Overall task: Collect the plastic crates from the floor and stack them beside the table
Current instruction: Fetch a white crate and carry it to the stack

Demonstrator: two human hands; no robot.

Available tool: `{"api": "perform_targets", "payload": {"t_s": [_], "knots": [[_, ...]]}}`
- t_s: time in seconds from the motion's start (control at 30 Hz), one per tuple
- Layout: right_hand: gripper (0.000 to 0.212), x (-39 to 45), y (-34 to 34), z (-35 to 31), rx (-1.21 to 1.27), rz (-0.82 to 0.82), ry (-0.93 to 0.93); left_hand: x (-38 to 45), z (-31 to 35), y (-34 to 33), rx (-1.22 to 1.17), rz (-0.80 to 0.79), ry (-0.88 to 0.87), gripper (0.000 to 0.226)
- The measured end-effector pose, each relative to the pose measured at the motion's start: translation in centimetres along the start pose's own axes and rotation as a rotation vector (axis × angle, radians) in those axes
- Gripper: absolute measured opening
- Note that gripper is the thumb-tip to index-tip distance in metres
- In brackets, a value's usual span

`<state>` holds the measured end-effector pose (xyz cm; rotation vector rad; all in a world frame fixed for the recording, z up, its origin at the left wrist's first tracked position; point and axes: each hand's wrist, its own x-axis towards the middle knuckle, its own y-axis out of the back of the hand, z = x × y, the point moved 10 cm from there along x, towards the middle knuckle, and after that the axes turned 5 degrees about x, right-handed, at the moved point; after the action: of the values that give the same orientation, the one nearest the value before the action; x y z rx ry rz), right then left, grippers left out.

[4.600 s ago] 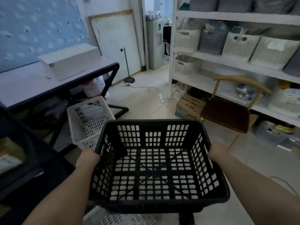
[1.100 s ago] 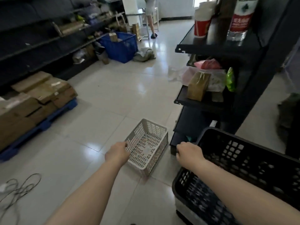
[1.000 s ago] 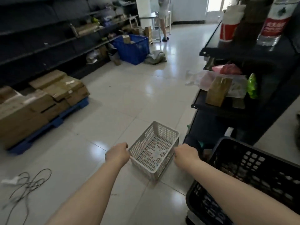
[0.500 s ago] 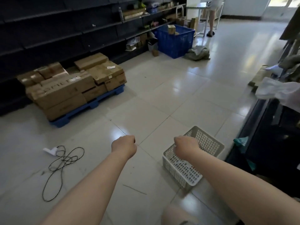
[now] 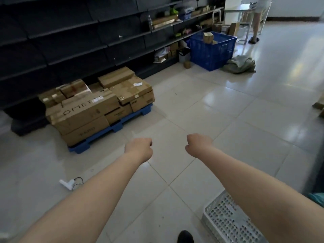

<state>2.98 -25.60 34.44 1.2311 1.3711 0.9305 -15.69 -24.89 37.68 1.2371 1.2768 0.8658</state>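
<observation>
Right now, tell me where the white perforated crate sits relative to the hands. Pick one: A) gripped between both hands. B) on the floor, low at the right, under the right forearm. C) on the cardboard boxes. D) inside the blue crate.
B: the white perforated crate rests on the tiled floor beneath the right forearm, while the left hand and right hand are curled and hold nothing.

Pale glossy floor tiles [image 5: 219, 109] caught daylight from the far right, while dark shelving [image 5: 73, 37] lined the left wall — mostly bare, cluttered toward its far end. Cardboard boxes [image 5: 98, 104] sat stacked on a blue pallet [image 5: 112, 128] at its foot.
</observation>
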Motion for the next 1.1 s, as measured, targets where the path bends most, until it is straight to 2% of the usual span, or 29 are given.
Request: {"api": "perform_targets", "payload": {"t_s": [0.13,0.27,0.4,0.57,0.7,0.83,0.97,1.1], "knots": [[0.018,7.3,4.0,-0.7,-0.014,0.048,0.002,7.2,-1.5,4.1,0.025,0.049,-0.003,0.033],[0.007,11.9,7.2,0.6,-0.010,0.075,-0.038,13.4,-0.8,7.1,0.049,0.094,-0.081,0.029],[0.023,15.6,9.2,4.1,0.002,0.110,-0.135,20.3,2.2,9.5,0.038,0.137,-0.174,0.028],[0.025,19.6,10.5,10.1,0.030,0.150,-0.315,29.2,9.1,10.7,0.104,0.118,-0.378,0.032],[0.026,20.9,11.0,16.3,0.078,0.188,-0.535,35.7,16.5,12.7,0.120,0.126,-0.550,0.033],[0.027,18.6,10.9,22.1,0.165,0.231,-0.809,37.8,26.1,15.2,0.206,0.179,-0.806,0.031],[0.026,12.5,8.7,26.3,0.284,0.279,-1.133,35.3,35.6,15.5,0.290,0.211,-1.104,0.031],[0.017,4.4,4.7,27.0,0.418,0.315,-1.435,29.5,43.3,12.3,0.353,0.172,-1.414,0.028]]}}
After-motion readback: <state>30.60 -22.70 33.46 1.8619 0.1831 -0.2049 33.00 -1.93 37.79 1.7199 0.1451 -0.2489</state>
